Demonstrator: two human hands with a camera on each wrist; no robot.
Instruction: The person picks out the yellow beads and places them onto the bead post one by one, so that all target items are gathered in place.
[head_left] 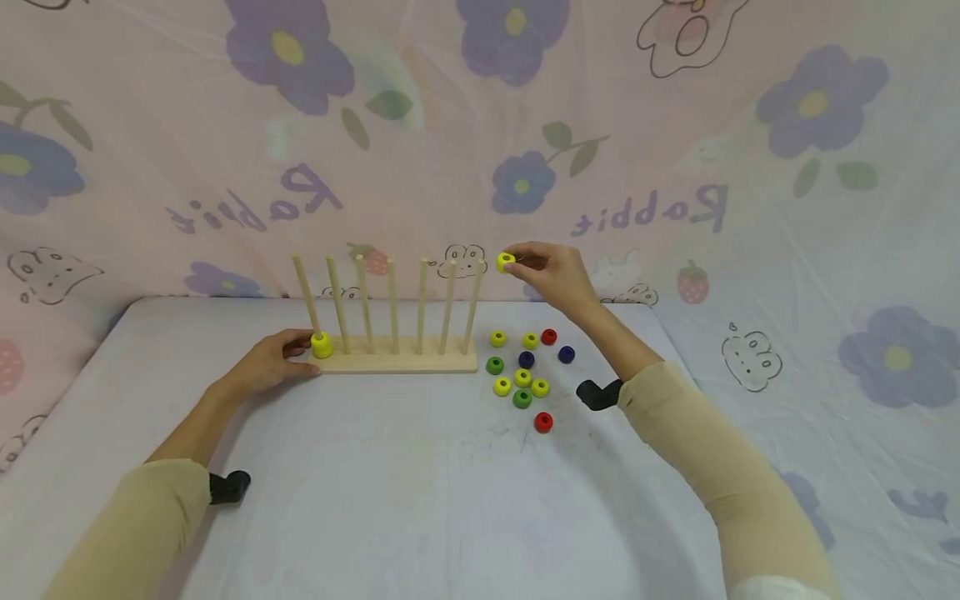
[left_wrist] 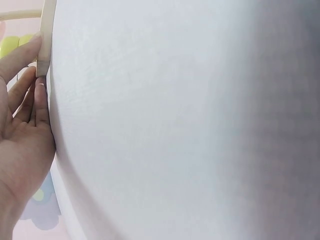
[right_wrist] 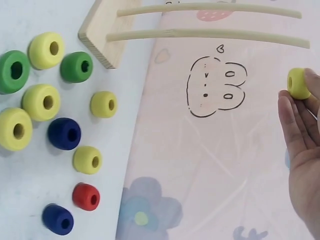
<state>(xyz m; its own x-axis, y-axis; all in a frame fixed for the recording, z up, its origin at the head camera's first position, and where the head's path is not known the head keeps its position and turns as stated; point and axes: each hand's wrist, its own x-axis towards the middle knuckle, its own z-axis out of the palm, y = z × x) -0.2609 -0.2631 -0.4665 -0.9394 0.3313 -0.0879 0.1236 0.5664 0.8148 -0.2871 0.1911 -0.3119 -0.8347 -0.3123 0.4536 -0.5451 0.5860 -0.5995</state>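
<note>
A wooden peg rack (head_left: 397, 363), a flat base with several upright pegs, stands on the white cloth. Yellow beads (head_left: 322, 346) sit low on its leftmost peg, partly behind fingers in the left wrist view. My left hand (head_left: 266, 364) holds the left end of the base, thumb along the front side and fingers at the end. Raised just right of the rightmost peg's top, my right hand (head_left: 553, 273) pinches a yellow bead (right_wrist: 298, 83) between thumb and fingers. The bead is apart from the peg, and its hole shows in the right wrist view.
Loose beads lie on the cloth right of the rack: several yellow ones (head_left: 522, 378), two green (head_left: 522, 399), two dark blue (head_left: 566, 355) and two red (head_left: 543, 422). A printed cloth backdrop (head_left: 420, 167) rises behind. Black wrist mounts (head_left: 228, 487) stick out at both sleeves.
</note>
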